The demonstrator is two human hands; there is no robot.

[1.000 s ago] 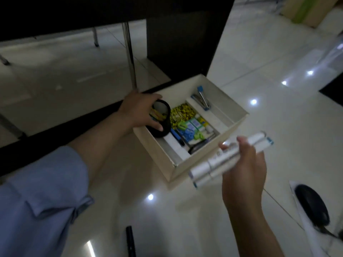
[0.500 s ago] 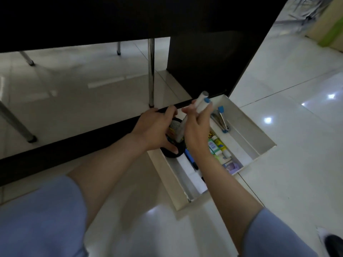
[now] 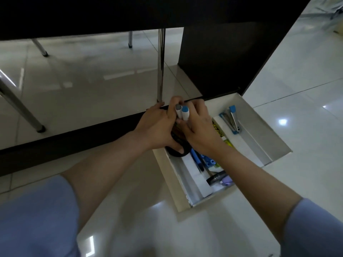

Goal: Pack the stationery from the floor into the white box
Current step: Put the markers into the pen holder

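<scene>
Lowered now, both markers [image 3: 182,113] stand upright over black cup [image 3: 176,152].

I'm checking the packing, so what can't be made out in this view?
- Black pen cup: mostly hidden by the left hand and right hand.
- Markers: only the capped ends show; grip unclear.
- Items under the right forearm in the white box: hidden.

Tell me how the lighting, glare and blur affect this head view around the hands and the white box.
Head view: dim overall; ceiling-light glare spots dot the glossy floor; the desk is near-black; the sleeves blur at the bottom edge; the white box, markers, left hand and right hand stay readable.
</scene>
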